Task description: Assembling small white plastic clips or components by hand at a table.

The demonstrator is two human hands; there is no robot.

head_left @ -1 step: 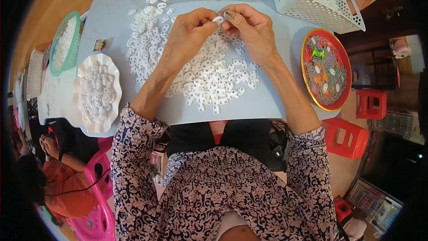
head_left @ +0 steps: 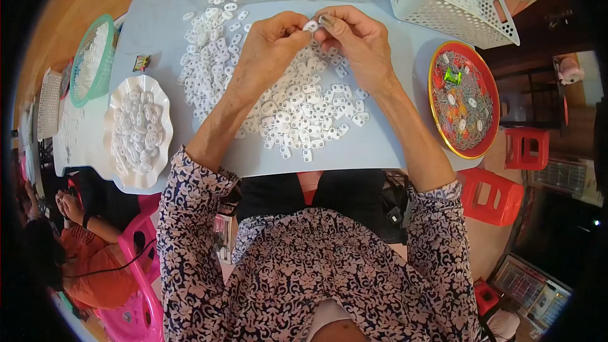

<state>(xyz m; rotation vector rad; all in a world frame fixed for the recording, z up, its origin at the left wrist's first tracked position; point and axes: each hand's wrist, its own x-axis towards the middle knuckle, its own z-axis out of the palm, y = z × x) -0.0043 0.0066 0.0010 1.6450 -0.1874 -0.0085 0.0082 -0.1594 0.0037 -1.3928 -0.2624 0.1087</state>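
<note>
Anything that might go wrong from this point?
The small white piece at the fingertips of the left hand could slip and get lost among the similar loose white pieces on the table.

Some loose pieces lie near the table's front edge, so a brush from the left forearm might knock them off.

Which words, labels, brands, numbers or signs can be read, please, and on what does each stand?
None can be read.
Dark wrapper on the table: any print too small.
Green wrapper in the red tray: likewise too small.
Held white piece: no lettering visible.
Lower-right panel: too blurred.
</note>
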